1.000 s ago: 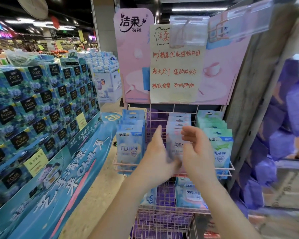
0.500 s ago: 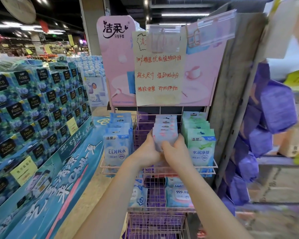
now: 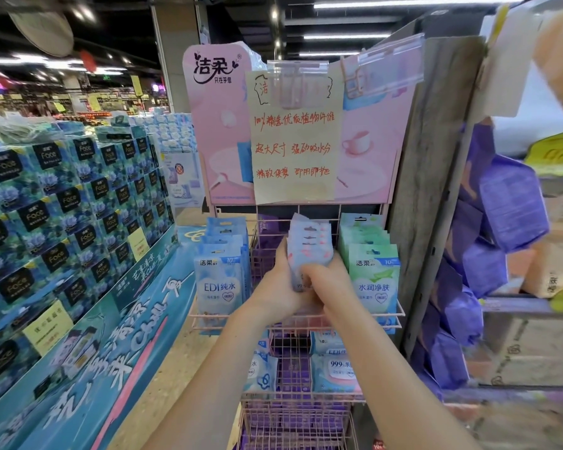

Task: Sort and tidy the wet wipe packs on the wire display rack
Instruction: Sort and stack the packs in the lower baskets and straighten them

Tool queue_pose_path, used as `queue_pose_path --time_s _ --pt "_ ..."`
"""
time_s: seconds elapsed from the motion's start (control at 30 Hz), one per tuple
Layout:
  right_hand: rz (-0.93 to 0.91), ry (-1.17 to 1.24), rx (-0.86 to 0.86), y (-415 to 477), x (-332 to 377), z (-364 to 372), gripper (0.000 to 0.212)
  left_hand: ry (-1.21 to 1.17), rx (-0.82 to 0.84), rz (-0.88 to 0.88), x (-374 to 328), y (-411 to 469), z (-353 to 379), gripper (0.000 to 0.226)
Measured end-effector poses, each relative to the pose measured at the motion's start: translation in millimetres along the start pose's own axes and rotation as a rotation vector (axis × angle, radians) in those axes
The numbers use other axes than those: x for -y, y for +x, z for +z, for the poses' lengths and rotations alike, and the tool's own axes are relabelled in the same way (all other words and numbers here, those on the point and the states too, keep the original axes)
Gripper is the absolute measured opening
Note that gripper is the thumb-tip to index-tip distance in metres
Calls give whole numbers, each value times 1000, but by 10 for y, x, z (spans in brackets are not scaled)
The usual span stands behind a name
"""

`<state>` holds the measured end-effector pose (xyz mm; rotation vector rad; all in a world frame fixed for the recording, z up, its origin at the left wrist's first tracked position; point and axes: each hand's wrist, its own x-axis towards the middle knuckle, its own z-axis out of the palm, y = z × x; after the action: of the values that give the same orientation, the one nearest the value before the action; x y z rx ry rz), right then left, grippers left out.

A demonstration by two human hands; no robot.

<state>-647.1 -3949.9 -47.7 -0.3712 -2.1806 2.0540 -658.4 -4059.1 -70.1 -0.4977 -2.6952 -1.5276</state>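
Store aisle: on the top shelf of the wire rack (image 3: 298,323), the middle stack of wipe packs (image 3: 310,241) stands between a left stack (image 3: 220,282) and a right stack (image 3: 372,280), with the left grip (image 3: 280,287) and right grip (image 3: 330,284) at its sides. A handwritten sign (image 3: 294,141) hangs above and behind it. Below it, more packs (image 3: 337,368) lie, apparently loose, on the lower shelf. Boxed tissues (image 3: 62,222) are piled well to its left.
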Motion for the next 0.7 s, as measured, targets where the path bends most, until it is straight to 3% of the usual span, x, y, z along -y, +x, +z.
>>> queue_pose_path --time_s 0.13,0.37,0.47,0.6,0.67,0.7 --pt "-122 22 20 20 -76 -6 69 37 -53 -23 13 33 -11 125" --pt "-72 -110 40 18 -118 -15 69 32 6 -132 -14 8 -54 128" --pt "-150 -216 -23 -156 -26 -11 60 60 24 -136 -14 -3 -66 136" --pt "-306 -268 1 -444 34 -60 65 -84 -63 -211 -78 -20 -35 112" --pt "-371 -316 4 -584 42 -166 67 -170 -86 -251 -156 -104 -11 124" --pt "-413 -299 -24 -623 37 -234 64 -84 -150 -202 -168 -153 12 126"
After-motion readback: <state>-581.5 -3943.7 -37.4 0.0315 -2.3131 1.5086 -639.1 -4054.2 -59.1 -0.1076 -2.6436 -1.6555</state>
